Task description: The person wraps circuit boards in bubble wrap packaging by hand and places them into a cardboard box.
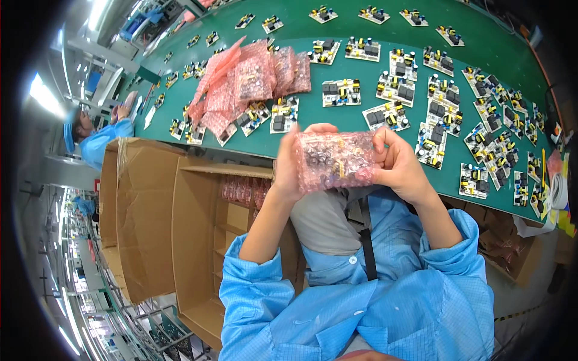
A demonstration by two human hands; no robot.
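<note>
Between my two hands, over my lap at the table's front edge, is a circuit board in a pink bubble-wrap bag (336,160). Dark and yellow parts show through the plastic. My left hand (287,167) is closed on the bag's left end, with its fingers mostly behind it. At the other end, my right hand (400,161) pinches the bag's edge between thumb and fingers. Beyond my left hand lies a pile of pink bubble-wrap bags (232,84), some with boards inside. Bare circuit boards, such as this one (341,92), lie just past the held bag.
Several more boards (442,120) cover the green table (289,129) to the right and far side. An open cardboard box (195,234) at my left holds wrapped boards (241,189); another box (512,253) stands under the table at right. A co-worker in blue (99,141) sits far left.
</note>
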